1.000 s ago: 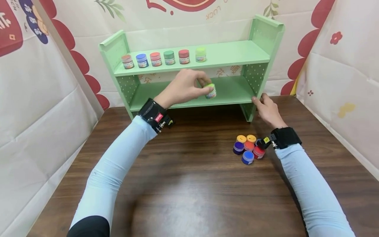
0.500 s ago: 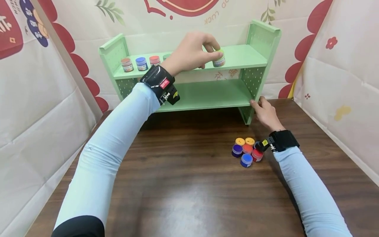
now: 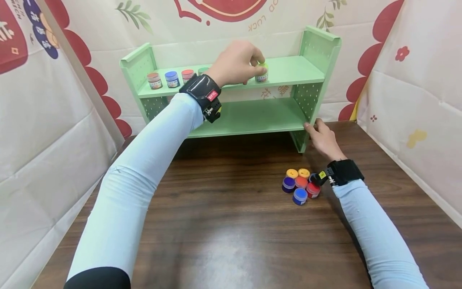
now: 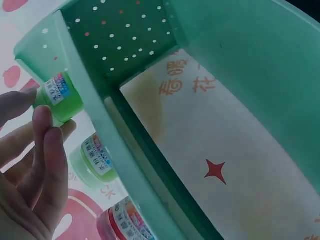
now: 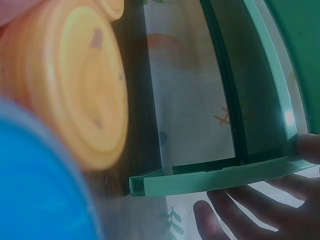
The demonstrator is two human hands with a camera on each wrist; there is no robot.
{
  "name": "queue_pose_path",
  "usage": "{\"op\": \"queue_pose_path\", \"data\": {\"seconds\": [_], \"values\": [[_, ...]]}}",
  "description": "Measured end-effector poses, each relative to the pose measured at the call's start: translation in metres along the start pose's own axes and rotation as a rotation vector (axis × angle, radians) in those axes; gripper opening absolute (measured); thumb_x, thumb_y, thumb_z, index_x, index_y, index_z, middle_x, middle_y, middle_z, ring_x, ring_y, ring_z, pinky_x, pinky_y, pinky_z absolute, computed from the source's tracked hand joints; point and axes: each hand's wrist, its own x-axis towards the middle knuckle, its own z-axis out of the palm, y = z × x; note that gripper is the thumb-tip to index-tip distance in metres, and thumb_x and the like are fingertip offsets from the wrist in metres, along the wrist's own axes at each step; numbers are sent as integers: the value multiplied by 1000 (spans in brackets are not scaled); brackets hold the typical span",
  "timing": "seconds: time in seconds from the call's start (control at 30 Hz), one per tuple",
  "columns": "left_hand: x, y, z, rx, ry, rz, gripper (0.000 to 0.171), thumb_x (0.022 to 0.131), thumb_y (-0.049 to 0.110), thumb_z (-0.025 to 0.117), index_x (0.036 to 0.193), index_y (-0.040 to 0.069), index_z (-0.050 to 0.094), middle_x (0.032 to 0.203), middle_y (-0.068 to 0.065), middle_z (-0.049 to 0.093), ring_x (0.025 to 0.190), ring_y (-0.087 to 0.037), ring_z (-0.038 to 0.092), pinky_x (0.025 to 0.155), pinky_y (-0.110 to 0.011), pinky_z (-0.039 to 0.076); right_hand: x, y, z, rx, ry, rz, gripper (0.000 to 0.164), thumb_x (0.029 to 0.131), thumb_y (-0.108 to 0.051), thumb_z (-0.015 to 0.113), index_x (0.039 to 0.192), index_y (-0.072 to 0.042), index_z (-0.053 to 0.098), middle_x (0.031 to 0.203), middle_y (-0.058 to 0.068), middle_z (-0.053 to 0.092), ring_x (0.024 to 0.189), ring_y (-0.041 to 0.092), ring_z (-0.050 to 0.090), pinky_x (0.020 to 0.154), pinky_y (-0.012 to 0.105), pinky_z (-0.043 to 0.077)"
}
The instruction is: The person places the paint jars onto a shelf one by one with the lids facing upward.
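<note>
My left hand (image 3: 236, 62) pinches a small paint jar (image 3: 262, 77) with a lime-green lid at the front of the upper board of a light green two-tier shelf (image 3: 252, 116). In the left wrist view, thumb and fingertips hold this green jar (image 4: 61, 97), with another green jar (image 4: 94, 160) and a red one (image 4: 125, 220) beside it. On the shelf's right side panel, low down, my right hand (image 3: 325, 140) grips the edge, thumb in front and fingers behind. Orange-brown (image 3: 154, 81), blue (image 3: 172, 79) and coral (image 3: 187, 75) jars stand at the upper left; my left hand hides others.
Several paint jars cluster on the wooden table (image 3: 223, 208) below my right wrist: yellow (image 3: 292, 173), purple (image 3: 288, 184), red (image 3: 313, 190) and blue (image 3: 300, 196) among them. Printed cloth walls (image 3: 408, 100) enclose the table at the back and sides.
My left hand has carried the lime-lidded jar up from in front of the lower board to the upper board, then slightly left. My right hand keeps its grip on the side panel.
</note>
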Motion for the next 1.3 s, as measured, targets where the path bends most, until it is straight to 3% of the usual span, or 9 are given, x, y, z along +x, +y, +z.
{"op": "queue_pose_path", "data": {"seconds": [0.2, 0.53, 0.7, 0.87, 1.0, 1.17, 1.3], "values": [[6, 3, 3, 61, -26, -18, 32, 103, 36, 62, 128, 19, 73, 117, 1, 79, 54, -5, 64, 66, -23, 48, 1, -1, 2, 4, -13, 2, 74, 106, -61, 30, 152, -3, 36, 142, 31, 54, 113, 46, 63, 82, 37, 47], [20, 17, 9, 142, 25, -56, 15, 102, 36, 64, 108, 22, 67, 107, 7, 75, 63, -9, 66, 67, -24, 44, 1, 1, -2, -2, -10, 1, 73, 107, -61, 29, 150, -2, 36, 140, 31, 54, 113, 47, 61, 87, 43, 45], [24, 22, 16, 228, 79, -72, 17, 101, 38, 66, 106, 24, 73, 113, 11, 71, 88, -7, 61, 73, -24, 43, 0, 1, 1, -1, -12, 8, 74, 106, -61, 30, 149, -1, 36, 141, 31, 55, 114, 46, 62, 86, 42, 45], [23, 25, 16, 295, 108, -103, 19, 101, 37, 66, 111, 26, 78, 121, 11, 72, 103, -8, 57, 81, -28, 45, 0, -2, 2, 7, -12, -1, 74, 107, -59, 30, 152, -1, 35, 141, 32, 54, 114, 47, 61, 87, 42, 46], [23, 28, 16, 323, 129, -129, 20, 101, 36, 64, 113, 27, 78, 123, 11, 73, 103, -8, 58, 80, -28, 46, 1, -2, 2, 8, -2, -3, 72, 108, -58, 31, 152, -2, 36, 140, 32, 54, 114, 47, 62, 87, 43, 46], [23, 30, 19, 330, 153, -127, 20, 102, 32, 62, 110, 24, 78, 113, 10, 75, 97, -9, 59, 74, -27, 44, 0, -1, 1, 14, -3, 1, 72, 107, -59, 31, 152, -2, 36, 142, 31, 54, 115, 48, 63, 92, 46, 47], [20, 29, 20, 309, 167, -124, 28, 102, 37, 62, 123, 23, 73, 125, 7, 73, 109, -11, 64, 84, -28, 50, 1, 0, 1, 16, -10, 2, 74, 107, -59, 31, 154, -2, 34, 143, 31, 53, 114, 48, 64, 83, 33, 49]]}}
